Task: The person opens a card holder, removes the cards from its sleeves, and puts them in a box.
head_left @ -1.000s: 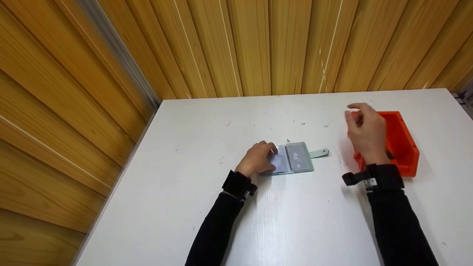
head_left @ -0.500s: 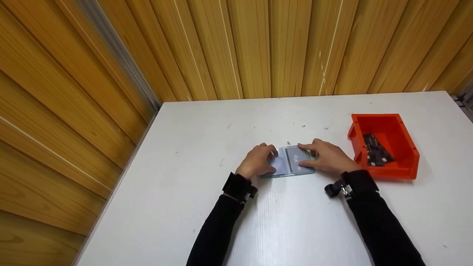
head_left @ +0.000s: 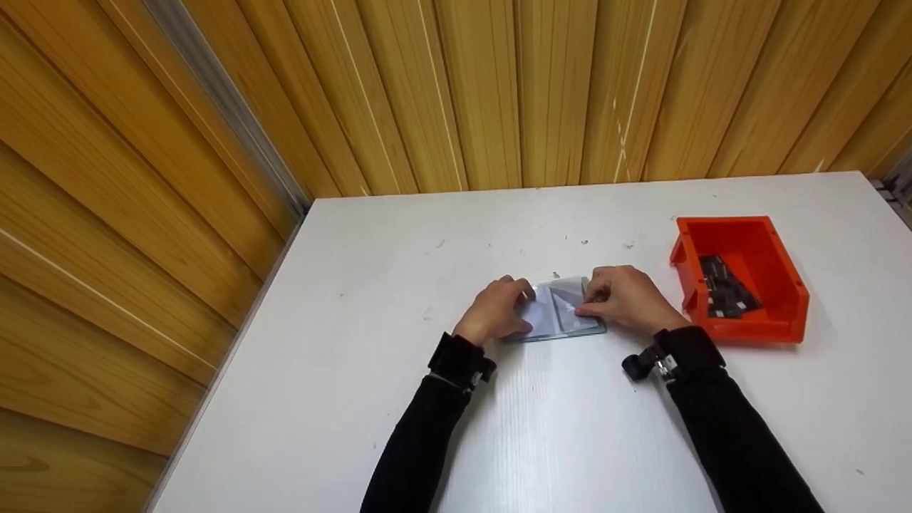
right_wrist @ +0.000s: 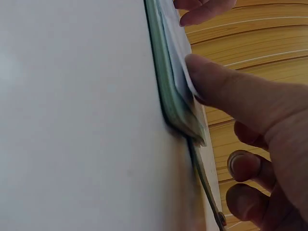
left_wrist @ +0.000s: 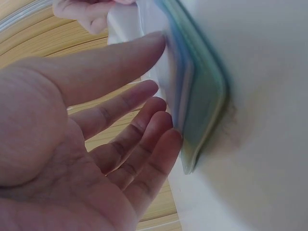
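Note:
A small card holder (head_left: 543, 313) with a pale green cover (left_wrist: 204, 103) lies open on the white table. My left hand (head_left: 491, 310) rests over its left half, thumb and loosely bent fingertips touching the pages at opposite edges. At the right side, my right hand (head_left: 630, 296) pinches the edge of a clear plastic sleeve (head_left: 568, 291) and holds it bent up from the pages below. The thumb on the sleeve shows in the right wrist view. A snap strap (right_wrist: 206, 178) sticks out from the cover beneath that hand.
An orange-red bin (head_left: 784, 285) stands right of the card holder, near my right forearm, with several dark cards (head_left: 727, 288) inside. Wood-patterned panels (head_left: 484, 92) rise behind and left of the table (head_left: 342, 370).
My right hand has come from over the bin to the card holder's right side and lifted the sleeve. The grey card marked "Vip" no longer shows clearly. My left hand has stayed put.

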A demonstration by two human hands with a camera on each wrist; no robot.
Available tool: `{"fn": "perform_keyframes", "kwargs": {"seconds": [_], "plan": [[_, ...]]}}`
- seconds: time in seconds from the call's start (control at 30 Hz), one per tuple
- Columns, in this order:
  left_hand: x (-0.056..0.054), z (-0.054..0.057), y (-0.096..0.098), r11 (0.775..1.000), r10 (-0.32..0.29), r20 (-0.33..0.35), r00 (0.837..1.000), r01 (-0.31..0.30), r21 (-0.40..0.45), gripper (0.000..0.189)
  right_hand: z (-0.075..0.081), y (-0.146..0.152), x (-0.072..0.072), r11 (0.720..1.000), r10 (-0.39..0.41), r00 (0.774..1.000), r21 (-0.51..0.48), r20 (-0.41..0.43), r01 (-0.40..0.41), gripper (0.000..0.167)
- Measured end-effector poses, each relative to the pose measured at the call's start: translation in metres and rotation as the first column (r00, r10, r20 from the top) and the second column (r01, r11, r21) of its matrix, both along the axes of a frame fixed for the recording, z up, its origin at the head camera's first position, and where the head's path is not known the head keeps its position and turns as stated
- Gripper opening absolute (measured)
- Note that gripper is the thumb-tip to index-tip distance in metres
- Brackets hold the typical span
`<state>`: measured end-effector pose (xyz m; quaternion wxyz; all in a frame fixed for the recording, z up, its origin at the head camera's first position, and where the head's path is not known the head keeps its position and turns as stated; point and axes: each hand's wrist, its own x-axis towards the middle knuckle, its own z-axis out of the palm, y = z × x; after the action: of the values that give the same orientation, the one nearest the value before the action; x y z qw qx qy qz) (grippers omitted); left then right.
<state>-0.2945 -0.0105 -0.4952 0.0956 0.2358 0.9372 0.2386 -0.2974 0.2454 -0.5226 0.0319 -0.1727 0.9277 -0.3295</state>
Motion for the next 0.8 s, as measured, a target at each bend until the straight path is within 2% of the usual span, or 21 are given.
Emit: {"fn": "perform_keyframes", "kwargs": {"seconds": [0.27, 0.37, 0.47, 0.53, 0.6, 0.67, 0.8], "plan": [[0.000, 0.002, 0.000, 1.000, 0.011, 0.032, 0.999, -0.012, 0.008, 0.047, -0.001, 0.004, -0.001, 1.000, 0.025, 1.000, -0.015, 0.003, -0.025, 0.007], [0.000, 0.002, 0.000, 1.000, 0.017, 0.038, 0.999, -0.017, 0.014, 0.040, 0.001, 0.003, -0.001, 0.997, 0.056, 0.998, -0.051, 0.022, -0.054, 0.009], [-0.001, 0.002, 0.000, 0.998, 0.050, 0.056, 0.997, -0.052, 0.047, 0.025, 0.004, -0.005, 0.002, 0.989, 0.109, 0.992, -0.108, 0.069, -0.101, 0.023], [-0.002, 0.002, -0.001, 0.990, 0.091, 0.093, 0.991, -0.101, 0.099, 0.025, 0.006, -0.013, 0.004, 0.981, 0.168, 0.982, -0.109, 0.081, -0.159, 0.031], [-0.004, 0.002, -0.002, 0.976, 0.133, 0.131, 0.982, -0.153, 0.153, 0.036, 0.007, -0.022, 0.007, 0.976, 0.214, 0.973, -0.062, 0.086, -0.209, 0.034], [-0.004, 0.002, -0.002, 0.965, 0.164, 0.155, 0.974, -0.191, 0.181, 0.037, 0.007, -0.030, 0.010, 0.966, 0.257, 0.964, 0.021, 0.063, -0.259, 0.032], [-0.005, 0.000, -0.001, 0.970, 0.191, 0.108, 0.976, -0.205, 0.135, 0.033, 0.008, -0.038, 0.015, 0.952, 0.273, 0.961, 0.136, 0.029, -0.275, 0.035]]}}
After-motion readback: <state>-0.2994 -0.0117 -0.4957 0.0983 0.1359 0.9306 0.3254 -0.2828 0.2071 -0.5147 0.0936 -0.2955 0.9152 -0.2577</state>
